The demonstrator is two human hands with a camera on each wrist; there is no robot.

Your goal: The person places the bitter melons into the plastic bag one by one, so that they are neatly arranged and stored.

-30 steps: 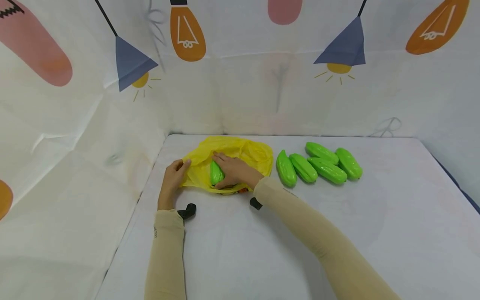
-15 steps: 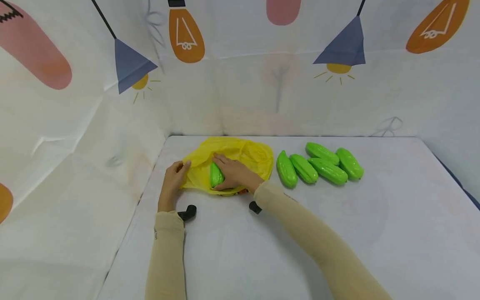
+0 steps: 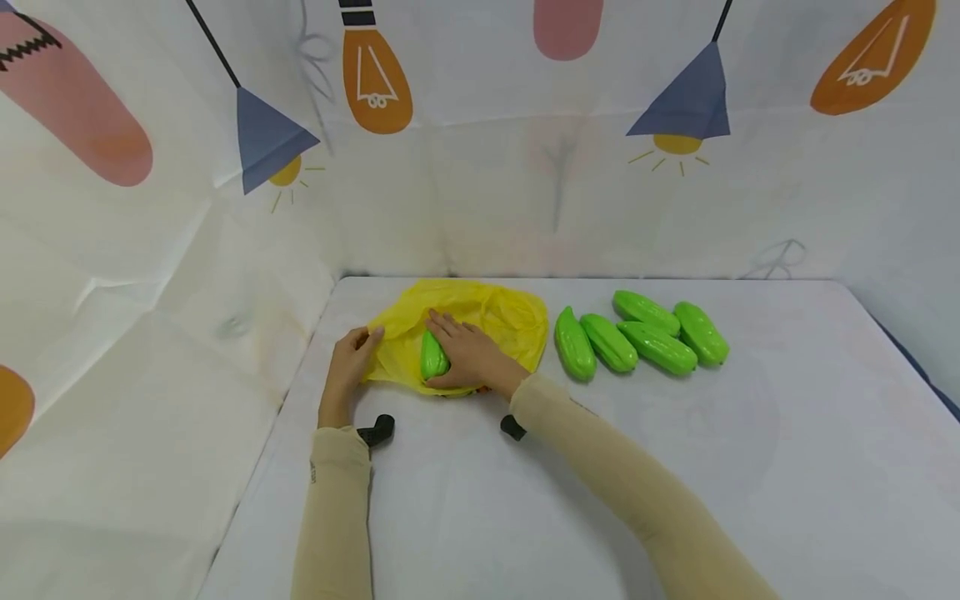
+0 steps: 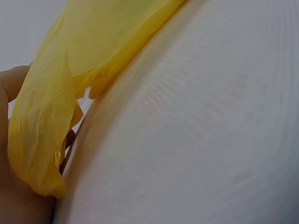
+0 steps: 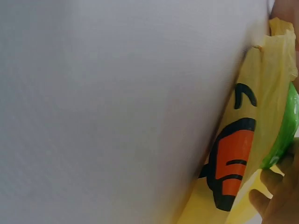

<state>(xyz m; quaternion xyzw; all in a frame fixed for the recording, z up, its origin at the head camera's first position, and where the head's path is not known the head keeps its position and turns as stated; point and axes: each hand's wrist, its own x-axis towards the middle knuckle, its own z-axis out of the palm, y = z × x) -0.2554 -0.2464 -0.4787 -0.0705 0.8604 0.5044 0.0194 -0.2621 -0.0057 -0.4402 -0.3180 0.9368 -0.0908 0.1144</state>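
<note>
A yellow plastic bag [image 3: 513, 312] lies near the back left of the table, its mouth spread toward me. The left hand [image 3: 347, 371] pinches the bag's left edge; in the left wrist view the yellow film [image 4: 44, 116] bunches between thumb and fingers. The right hand [image 3: 472, 354] reaches into the mouth and holds a glossy green gourd-like vegetable [image 3: 432, 357], fingers at its far end and thumb at its near end. In the right wrist view, that vegetable [image 5: 286, 128] shows beside the bag's orange and black print [image 5: 233, 151]. Part of it is hidden under the hand.
Several more green vegetables [image 3: 576, 343] lie in a loose group right of the bag on the white table [image 3: 480, 508]. A patterned cloth wall [image 3: 480, 192] rises behind the table and along its left. Black wrist cameras [image 3: 382, 429] stick out below the hands.
Both hands, the bag and the green vegetables stay almost in place. The whole scene sits slightly lower in the head view, and less of the bag's orange print shows below the right hand.
</note>
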